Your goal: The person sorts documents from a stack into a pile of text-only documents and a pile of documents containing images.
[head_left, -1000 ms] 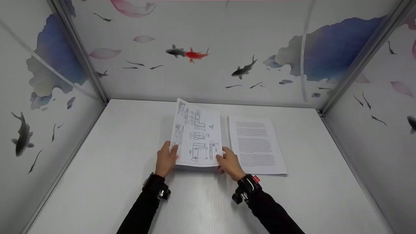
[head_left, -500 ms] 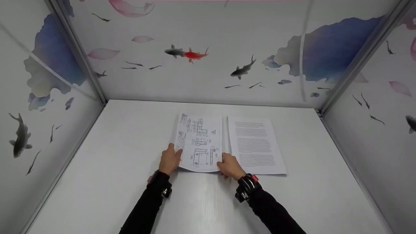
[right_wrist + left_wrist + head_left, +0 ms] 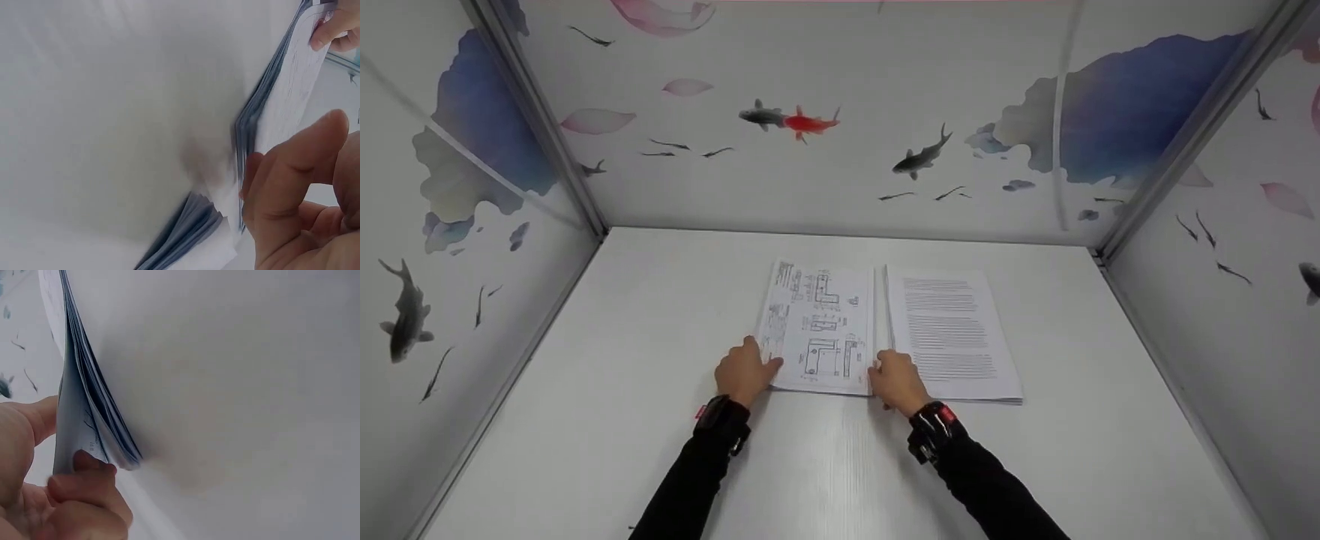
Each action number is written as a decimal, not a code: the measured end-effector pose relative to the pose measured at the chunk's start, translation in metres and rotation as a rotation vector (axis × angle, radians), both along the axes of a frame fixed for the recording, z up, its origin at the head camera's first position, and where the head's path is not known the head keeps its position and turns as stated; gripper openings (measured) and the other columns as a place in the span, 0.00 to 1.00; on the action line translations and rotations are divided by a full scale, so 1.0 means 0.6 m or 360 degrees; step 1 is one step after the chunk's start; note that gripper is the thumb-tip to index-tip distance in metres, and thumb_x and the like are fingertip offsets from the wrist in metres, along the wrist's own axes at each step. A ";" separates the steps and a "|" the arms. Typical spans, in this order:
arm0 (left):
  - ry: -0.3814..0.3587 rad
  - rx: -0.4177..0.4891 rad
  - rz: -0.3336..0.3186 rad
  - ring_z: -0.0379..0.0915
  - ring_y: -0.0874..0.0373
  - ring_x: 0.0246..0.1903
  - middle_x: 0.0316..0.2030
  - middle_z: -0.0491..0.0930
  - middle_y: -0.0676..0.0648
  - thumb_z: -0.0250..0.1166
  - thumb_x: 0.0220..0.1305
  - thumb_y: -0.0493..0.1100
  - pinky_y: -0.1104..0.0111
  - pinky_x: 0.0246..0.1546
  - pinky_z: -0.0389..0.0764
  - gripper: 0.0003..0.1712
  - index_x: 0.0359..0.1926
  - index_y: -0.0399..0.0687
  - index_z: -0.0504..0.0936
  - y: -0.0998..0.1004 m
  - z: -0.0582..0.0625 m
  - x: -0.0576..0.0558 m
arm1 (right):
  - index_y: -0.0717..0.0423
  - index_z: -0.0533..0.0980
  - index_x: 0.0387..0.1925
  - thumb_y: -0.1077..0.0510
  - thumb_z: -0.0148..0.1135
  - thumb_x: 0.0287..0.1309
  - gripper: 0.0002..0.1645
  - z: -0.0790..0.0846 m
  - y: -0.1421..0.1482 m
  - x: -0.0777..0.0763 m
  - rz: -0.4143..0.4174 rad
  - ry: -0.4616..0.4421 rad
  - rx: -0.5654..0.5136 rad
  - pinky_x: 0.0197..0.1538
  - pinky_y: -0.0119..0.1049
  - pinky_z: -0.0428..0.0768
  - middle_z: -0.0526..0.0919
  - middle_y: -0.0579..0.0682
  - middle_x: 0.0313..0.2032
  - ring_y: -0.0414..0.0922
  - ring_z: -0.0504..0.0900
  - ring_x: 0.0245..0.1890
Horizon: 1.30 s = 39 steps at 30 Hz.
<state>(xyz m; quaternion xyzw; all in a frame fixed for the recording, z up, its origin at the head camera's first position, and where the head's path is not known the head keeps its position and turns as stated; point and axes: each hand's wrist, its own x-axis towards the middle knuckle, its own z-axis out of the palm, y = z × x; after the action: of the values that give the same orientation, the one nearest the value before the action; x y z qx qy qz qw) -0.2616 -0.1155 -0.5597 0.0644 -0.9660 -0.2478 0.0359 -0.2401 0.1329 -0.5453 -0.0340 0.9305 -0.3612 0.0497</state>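
Observation:
A stack of papers (image 3: 825, 330) lies on the table, its top sheet printed with technical drawings. At its near left corner my left hand (image 3: 744, 371) pinches a sheet, thumb on the printed face. In the left wrist view, curled fingers (image 3: 84, 495) sit under that lifted sheet (image 3: 73, 422), apart from the leaves below. My right hand (image 3: 900, 381) is beside the near right corner. From the right wrist, its bent fingers (image 3: 287, 185) touch or nearly touch the stack's side edge, with no paper visible between thumb and fingers.
A second stack of papers (image 3: 949, 337), covered in lines of text, lies just right of the first, a narrow gap between them. White table (image 3: 660, 300) surrounds both stacks. Fish-patterned panels (image 3: 825, 180) enclose the back and sides.
The drawing stack, earlier held up and tilted by both hands, has come down flat on the table. My right hand has loosened from its edge and shifted slightly right; my left has shifted slightly left.

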 end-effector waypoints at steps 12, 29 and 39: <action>-0.0023 -0.0030 -0.0069 0.66 0.49 0.29 0.28 0.67 0.42 0.66 0.50 0.50 0.60 0.24 0.70 0.18 0.24 0.38 0.74 0.009 0.003 0.026 | 0.70 0.59 0.60 0.46 0.76 0.28 0.59 -0.005 -0.011 0.011 0.0121 0.0006 0.0418 0.42 0.45 0.75 0.68 0.62 0.50 0.52 0.75 0.38; 0.0157 -0.0027 -0.0216 0.70 0.45 0.26 0.25 0.68 0.38 0.55 0.53 0.29 0.56 0.23 0.72 0.02 0.27 0.31 0.75 -0.003 -0.001 0.030 | 0.62 0.75 0.35 0.56 0.75 0.27 0.28 -0.015 -0.007 0.002 0.0114 0.0116 0.0340 0.33 0.42 0.74 0.72 0.57 0.38 0.48 0.73 0.29; 0.0006 0.0311 -0.0262 0.69 0.42 0.45 0.46 0.69 0.30 0.56 0.62 0.41 0.53 0.45 0.70 0.25 0.57 0.31 0.67 -0.032 0.002 0.032 | 0.64 0.75 0.46 0.49 0.65 0.50 0.27 -0.013 0.045 0.014 0.0014 0.0167 -0.0067 0.46 0.45 0.73 0.78 0.57 0.44 0.52 0.76 0.44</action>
<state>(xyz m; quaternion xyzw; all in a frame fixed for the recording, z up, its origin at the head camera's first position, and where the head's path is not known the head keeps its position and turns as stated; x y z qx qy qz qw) -0.2425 -0.1347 -0.5583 -0.0124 -0.9392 -0.3431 0.0109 -0.2317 0.1601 -0.5530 -0.0581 0.9239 -0.3782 0.0018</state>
